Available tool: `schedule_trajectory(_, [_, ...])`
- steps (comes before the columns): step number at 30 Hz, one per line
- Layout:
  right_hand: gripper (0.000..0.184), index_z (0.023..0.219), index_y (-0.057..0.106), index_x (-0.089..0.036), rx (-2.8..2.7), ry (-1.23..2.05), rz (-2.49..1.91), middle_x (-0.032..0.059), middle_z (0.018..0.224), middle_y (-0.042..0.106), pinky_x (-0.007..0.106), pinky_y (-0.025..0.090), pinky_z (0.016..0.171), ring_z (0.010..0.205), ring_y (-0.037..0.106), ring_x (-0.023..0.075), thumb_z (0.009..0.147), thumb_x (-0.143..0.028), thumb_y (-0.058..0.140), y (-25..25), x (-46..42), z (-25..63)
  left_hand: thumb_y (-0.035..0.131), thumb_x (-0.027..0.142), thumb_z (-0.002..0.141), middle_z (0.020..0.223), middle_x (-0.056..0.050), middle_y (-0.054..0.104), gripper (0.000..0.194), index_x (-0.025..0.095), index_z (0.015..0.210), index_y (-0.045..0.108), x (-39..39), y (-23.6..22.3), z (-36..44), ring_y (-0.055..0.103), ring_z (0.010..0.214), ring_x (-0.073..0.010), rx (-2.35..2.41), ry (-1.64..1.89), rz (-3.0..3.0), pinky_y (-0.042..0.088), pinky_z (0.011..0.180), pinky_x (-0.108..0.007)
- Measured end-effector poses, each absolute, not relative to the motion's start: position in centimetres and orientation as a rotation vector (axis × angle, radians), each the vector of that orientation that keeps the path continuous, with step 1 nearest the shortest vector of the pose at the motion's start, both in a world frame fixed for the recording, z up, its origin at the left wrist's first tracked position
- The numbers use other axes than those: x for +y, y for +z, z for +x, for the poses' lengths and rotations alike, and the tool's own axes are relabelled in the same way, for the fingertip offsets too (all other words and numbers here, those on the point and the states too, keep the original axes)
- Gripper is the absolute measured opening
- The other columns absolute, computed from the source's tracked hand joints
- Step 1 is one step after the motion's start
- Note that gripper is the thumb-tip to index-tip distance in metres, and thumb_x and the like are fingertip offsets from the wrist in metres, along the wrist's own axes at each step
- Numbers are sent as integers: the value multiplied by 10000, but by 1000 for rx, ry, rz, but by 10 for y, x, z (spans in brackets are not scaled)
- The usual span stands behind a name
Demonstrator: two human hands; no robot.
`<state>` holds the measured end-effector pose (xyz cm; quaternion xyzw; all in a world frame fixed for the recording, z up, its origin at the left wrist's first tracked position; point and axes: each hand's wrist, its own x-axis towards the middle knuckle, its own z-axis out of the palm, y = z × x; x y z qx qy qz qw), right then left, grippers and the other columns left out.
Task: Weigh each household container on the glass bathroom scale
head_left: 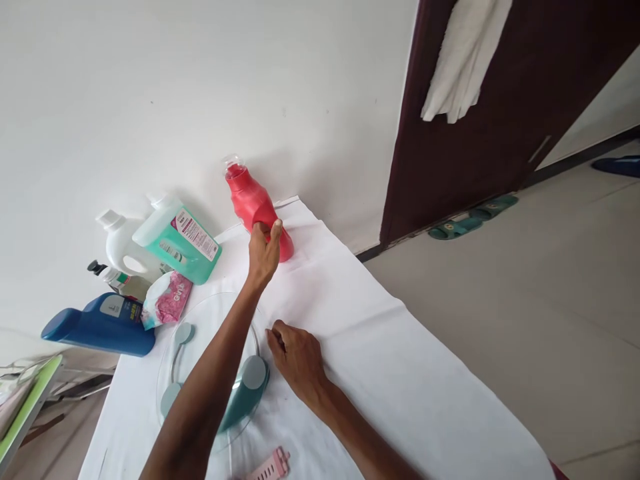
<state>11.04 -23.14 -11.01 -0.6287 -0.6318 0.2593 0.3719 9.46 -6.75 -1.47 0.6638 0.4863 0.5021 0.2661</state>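
Note:
My left hand [265, 253] is closed around the lower part of a red plastic bottle [253, 200] with a clear cap. The bottle stands tilted to the left at the far end of the white-covered table [370, 360], near the wall. Lower down, my right hand [297, 353] rests by the tabletop with its fingers curled in, and no object shows in them. Just left of it lies a round clear glass scale [200, 310] with pale round feet and a teal part. My left forearm passes over the scale and hides some of it.
At the table's left stand a green liquid jug [200, 263], a white jug [120, 243], a small pump bottle [133, 287], a blue bottle [110, 327] and a pink-and-white packet [167, 300]. A pink watch strap [270, 467] lies nearest me. Green slippers [455, 229] are on the floor by the dark door.

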Motion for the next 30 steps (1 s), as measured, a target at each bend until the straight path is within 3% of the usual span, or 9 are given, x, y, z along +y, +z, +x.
schedule_trajectory(5, [264, 792, 577, -202, -1618, 693, -1637, -19, 674, 654, 296, 222, 602, 604, 574, 133, 1045, -240, 514, -108, -231, 110, 391, 843, 925, 619, -17, 498, 663, 234, 670, 452, -49, -19, 132, 514, 587, -157, 1202, 1539, 1326, 464, 600, -321])
schedule_trajectory(11, [259, 781, 582, -201, -1627, 683, -1641, -9, 688, 679, 304, 205, 600, 627, 610, 135, 1034, -209, 525, -104, -232, 110, 518, 878, 834, 500, 53, 314, 680, 256, 620, 345, -42, -10, 98, 290, 435, -95, 1341, 1717, 1091, 246, 432, -284])
schedule_trajectory(16, [279, 759, 563, -198, -1633, 625, -1622, -5, 690, 689, 297, 215, 601, 621, 619, 132, 1031, -175, 507, -104, -232, 111, 508, 868, 855, 512, 45, 339, 661, 267, 628, 353, -56, 14, 57, 297, 434, -83, 1321, 1712, 1136, 229, 428, -277])
schedule_trajectory(23, [276, 773, 599, -200, -1630, 638, -1619, 3, 691, 691, 292, 228, 605, 621, 610, 140, 1039, -221, 528, -100, -233, 115, 666, 861, 723, 504, 79, 271, 718, 228, 580, 360, -136, 56, -1, 235, 419, -56, 1243, 1757, 1122, 193, 389, -241])
schedule_trajectory(30, [299, 762, 577, -210, -1623, 674, -1608, 11, 658, 640, 288, 214, 602, 605, 554, 157, 1036, -303, 501, -106, -232, 113, 711, 856, 695, 467, 74, 264, 755, 205, 535, 363, -222, 54, -66, 205, 406, -48, 1312, 1781, 1122, 161, 388, -229])
